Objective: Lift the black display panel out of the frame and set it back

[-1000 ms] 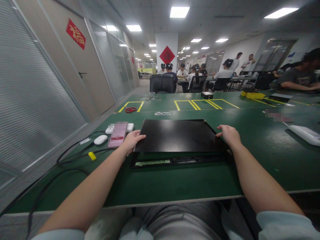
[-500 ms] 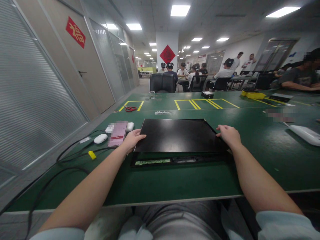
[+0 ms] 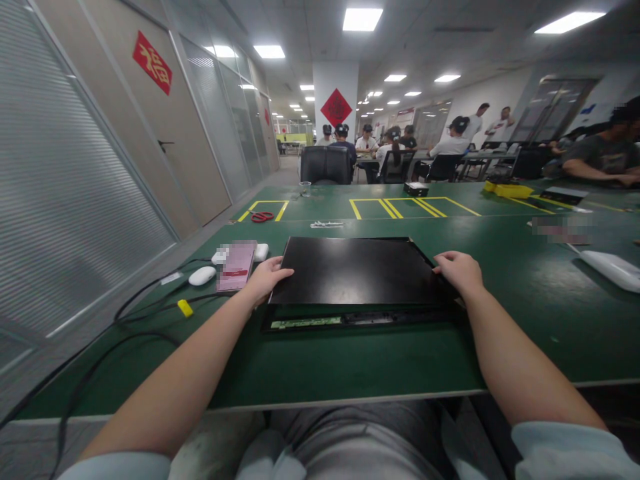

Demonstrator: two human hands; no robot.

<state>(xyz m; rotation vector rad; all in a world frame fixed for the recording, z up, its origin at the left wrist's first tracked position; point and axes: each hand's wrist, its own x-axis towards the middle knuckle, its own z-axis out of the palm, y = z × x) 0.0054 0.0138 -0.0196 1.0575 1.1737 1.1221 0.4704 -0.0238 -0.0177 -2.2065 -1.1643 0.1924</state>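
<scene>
A flat black screen panel (image 3: 350,270) lies in front of me above a black frame (image 3: 425,316). Along the frame's near side a strip of green circuit board (image 3: 306,323) shows below the panel's edge. The panel hides the rest of the frame. My left hand (image 3: 267,280) grips the panel's left edge, its thumb on top and the other fingers partly hidden. At the right edge my right hand (image 3: 457,270) is closed, thumb and fingertips pinching the panel's rim near its far corner.
Left of the panel are a phone (image 3: 237,267), a white mouse-like object (image 3: 202,276), a yellow piece (image 3: 185,308) and black cables (image 3: 135,343). Red-handled scissors (image 3: 262,217) and small white pieces (image 3: 327,225) lie beyond. A white device (image 3: 611,269) sits right; people work behind.
</scene>
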